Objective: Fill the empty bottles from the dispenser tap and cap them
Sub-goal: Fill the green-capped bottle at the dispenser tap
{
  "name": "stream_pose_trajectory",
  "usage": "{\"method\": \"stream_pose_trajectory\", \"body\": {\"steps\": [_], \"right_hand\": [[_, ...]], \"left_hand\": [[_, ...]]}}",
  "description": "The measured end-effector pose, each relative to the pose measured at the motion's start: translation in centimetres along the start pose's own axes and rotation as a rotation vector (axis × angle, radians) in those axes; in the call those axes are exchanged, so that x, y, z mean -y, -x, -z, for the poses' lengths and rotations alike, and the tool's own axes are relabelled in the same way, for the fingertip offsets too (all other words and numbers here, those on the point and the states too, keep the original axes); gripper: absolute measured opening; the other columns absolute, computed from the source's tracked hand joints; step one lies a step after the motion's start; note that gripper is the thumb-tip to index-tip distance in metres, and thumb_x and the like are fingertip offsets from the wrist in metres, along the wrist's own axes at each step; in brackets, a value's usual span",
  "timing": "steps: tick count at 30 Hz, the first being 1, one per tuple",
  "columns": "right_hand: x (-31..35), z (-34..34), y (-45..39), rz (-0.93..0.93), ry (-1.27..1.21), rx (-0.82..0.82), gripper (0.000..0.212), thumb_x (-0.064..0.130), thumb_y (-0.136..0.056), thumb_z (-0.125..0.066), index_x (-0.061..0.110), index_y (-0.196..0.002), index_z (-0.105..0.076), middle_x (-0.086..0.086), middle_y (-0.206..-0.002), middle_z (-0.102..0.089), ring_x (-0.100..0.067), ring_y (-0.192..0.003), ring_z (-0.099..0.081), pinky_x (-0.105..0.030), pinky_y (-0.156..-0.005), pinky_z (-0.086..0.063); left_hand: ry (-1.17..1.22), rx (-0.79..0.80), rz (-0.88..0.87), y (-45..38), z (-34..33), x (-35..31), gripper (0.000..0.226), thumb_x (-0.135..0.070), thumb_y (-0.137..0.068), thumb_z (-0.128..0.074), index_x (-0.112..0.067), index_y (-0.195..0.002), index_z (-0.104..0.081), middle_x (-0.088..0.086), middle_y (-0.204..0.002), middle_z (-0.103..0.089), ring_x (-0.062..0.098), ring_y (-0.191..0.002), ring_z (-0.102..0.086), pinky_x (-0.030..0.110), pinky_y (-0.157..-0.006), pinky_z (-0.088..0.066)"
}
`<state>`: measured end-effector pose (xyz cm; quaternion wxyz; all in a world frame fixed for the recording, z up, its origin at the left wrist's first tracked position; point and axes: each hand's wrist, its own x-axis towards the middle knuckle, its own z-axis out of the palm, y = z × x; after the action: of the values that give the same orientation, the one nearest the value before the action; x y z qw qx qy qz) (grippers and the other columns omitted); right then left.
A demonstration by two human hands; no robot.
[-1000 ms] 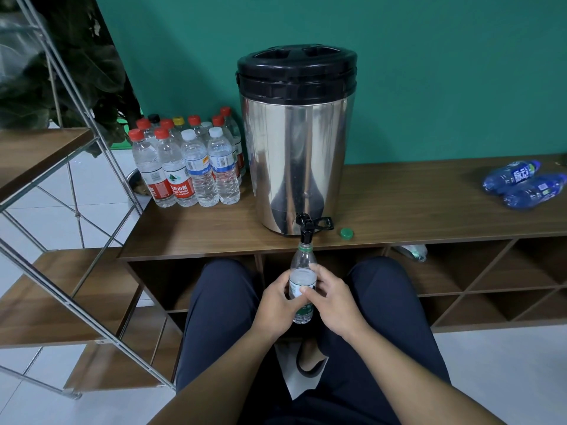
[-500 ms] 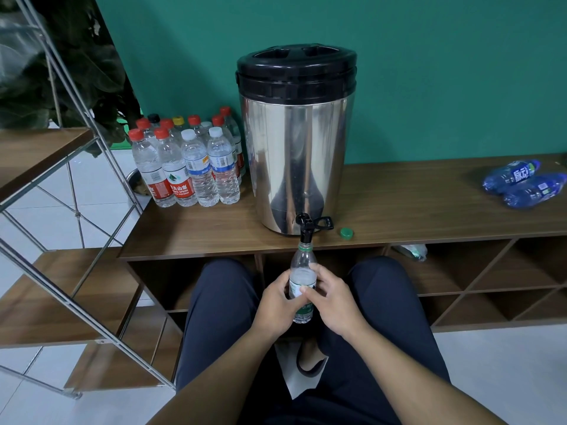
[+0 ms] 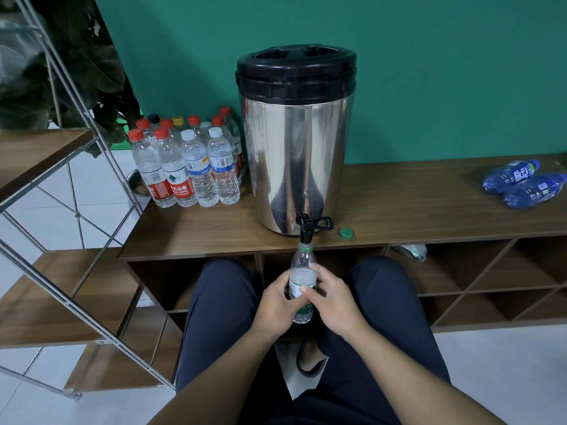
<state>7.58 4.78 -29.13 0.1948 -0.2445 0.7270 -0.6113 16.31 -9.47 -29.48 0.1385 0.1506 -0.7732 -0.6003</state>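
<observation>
A steel dispenser (image 3: 296,139) with a black lid stands on the wooden bench (image 3: 399,210). Its black tap (image 3: 305,231) hangs over the bench's front edge. Directly under the tap I hold a clear uncapped bottle (image 3: 302,271) with a green neck ring upright, its mouth at the spout. My left hand (image 3: 276,305) grips its left side and my right hand (image 3: 333,302) grips its right side, thumb across the label. A loose green cap (image 3: 346,233) lies on the bench just right of the tap.
Several capped bottles (image 3: 187,167) stand grouped left of the dispenser. Two blue bottles (image 3: 524,185) lie on the bench at far right. Another bottle (image 3: 411,251) lies in a cubby below. A metal-framed wooden shelf (image 3: 46,191) stands at left. My knees are under the bench edge.
</observation>
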Motion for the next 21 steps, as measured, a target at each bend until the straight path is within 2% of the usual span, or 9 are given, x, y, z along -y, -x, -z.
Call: {"method": "stream_pose_trajectory", "body": {"steps": [13,21], "right_hand": [[-0.24,0.00,-0.09,-0.003,0.013,-0.001,0.048,0.005,-0.103,-0.075,0.029,-0.143,-0.068,0.007,-0.131,-0.080,-0.013,-0.126,-0.074,-0.046,-0.112,-0.059],[-0.11,0.01,-0.05,0.001,0.023,0.000,0.049,0.004,-0.102,-0.074,0.028,-0.144,-0.068,0.007,-0.130,-0.080,-0.013,-0.125,-0.075,-0.046,-0.112,-0.059]], "left_hand": [[0.005,0.005,0.008,-0.10,0.01,0.10,0.048,-0.024,-0.096,-0.087,-0.038,-0.139,-0.070,-0.013,-0.127,-0.079,0.010,-0.120,-0.075,0.050,-0.109,-0.060],[0.001,-0.005,0.007,-0.12,-0.06,0.16,0.047,-0.020,-0.097,-0.087,-0.035,-0.138,-0.071,-0.013,-0.126,-0.079,0.008,-0.119,-0.075,0.047,-0.109,-0.060]]}}
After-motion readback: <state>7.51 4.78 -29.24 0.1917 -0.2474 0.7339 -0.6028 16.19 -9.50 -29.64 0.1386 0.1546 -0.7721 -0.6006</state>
